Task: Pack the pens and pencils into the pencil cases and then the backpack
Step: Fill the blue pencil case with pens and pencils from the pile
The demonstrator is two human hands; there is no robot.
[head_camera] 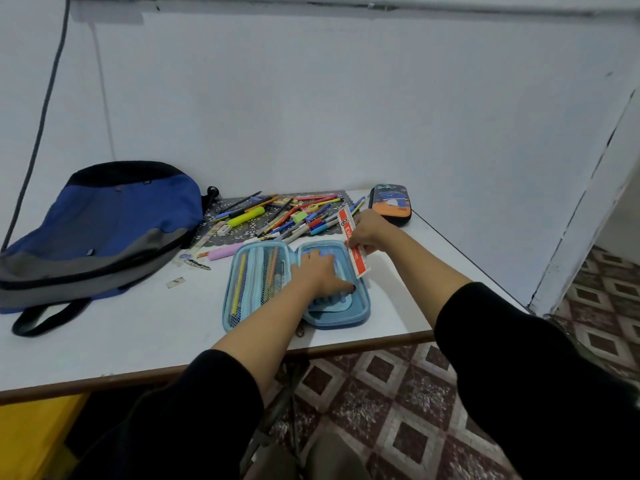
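A light blue pencil case lies open on the white table, with pencils behind the mesh of its left half. My left hand lies flat inside its right half, fingers spread. Over the case's far right corner, my right hand pinches a red and white ruler. A heap of pens and pencils covers a grey mat just behind the case. A second, dark pencil case with an orange and blue picture sits closed at the back right. The blue and grey backpack lies flat at the left.
A pink case or eraser, a white eraser and small paper scraps lie between backpack and open case. The table's front edge runs diagonally above a patterned tile floor. A wall stands right behind the table.
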